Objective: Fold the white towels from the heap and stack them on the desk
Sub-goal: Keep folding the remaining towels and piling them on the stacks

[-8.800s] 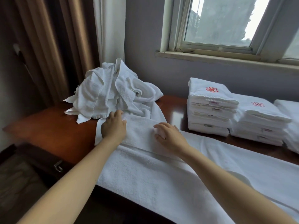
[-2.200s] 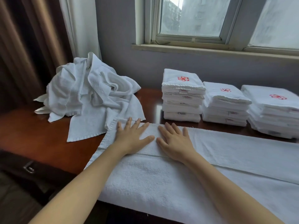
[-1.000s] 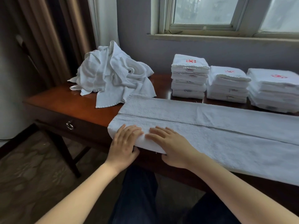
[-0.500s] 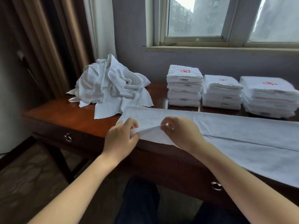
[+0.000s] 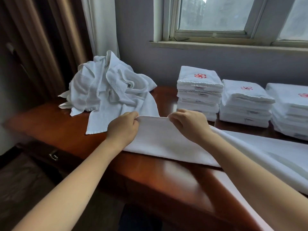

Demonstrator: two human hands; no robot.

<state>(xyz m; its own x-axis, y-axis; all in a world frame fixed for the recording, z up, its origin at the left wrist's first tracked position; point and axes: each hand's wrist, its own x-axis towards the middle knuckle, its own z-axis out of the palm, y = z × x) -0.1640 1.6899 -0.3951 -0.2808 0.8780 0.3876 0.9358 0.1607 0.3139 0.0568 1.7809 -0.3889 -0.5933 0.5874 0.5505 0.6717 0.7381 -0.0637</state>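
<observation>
A long white towel (image 5: pixel 160 140) lies lengthwise along the wooden desk (image 5: pixel 50 125) and runs off to the right. My left hand (image 5: pixel 123 129) and my right hand (image 5: pixel 190 124) each pinch its near long edge, lifted and carried toward the far side. A crumpled heap of white towels (image 5: pixel 106 90) sits at the back left of the desk. Three stacks of folded white towels with red emblems stand at the back right: the first stack (image 5: pixel 199 92), the second stack (image 5: pixel 245 104) and the third stack (image 5: pixel 290 110).
Brown curtains (image 5: pixel 41 39) and a white sheer curtain hang at the left. A window with a sill (image 5: pixel 225 45) is behind the desk. A drawer handle (image 5: pixel 53 155) shows on the desk front. Bare desk wood shows in front of the towel.
Both hands went from resting on the towel's near edge to pinching it, then raised it and brought it over toward the far side of the desk.
</observation>
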